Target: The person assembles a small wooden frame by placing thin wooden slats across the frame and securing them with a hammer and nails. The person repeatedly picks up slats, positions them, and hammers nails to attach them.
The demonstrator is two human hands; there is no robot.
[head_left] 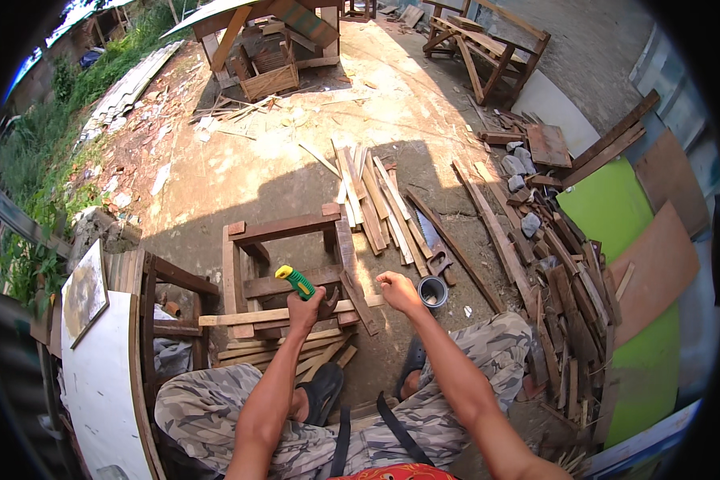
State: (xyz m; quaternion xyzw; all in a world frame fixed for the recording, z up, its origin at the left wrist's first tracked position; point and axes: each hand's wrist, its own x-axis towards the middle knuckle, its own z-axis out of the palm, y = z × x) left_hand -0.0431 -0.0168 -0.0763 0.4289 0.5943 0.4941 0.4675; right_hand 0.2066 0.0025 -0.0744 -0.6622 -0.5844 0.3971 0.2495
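My left hand [305, 310] grips a hammer [298, 282] whose green and yellow handle points up and away; its dark head shows beside the fingers. Below that hand a pale wooden slat [256, 317] lies across a brown wooden frame [284, 230]. My right hand [398, 290] is closed, held just right of the frame, its fingers curled together; whatever they may hold is too small to make out. Right beside it stands a grey cup [432, 292] with small things inside. A short dark wooden strip [358, 302] leans at the frame's right side.
Loose slats [368, 200] and a handsaw [434, 248] lie beyond my right hand. Scrap wood [564, 320] is heaped at right, with green board [608, 208] behind it. A white-topped wooden piece [100, 376] stands at left. Benches [488, 48] stand farther off.
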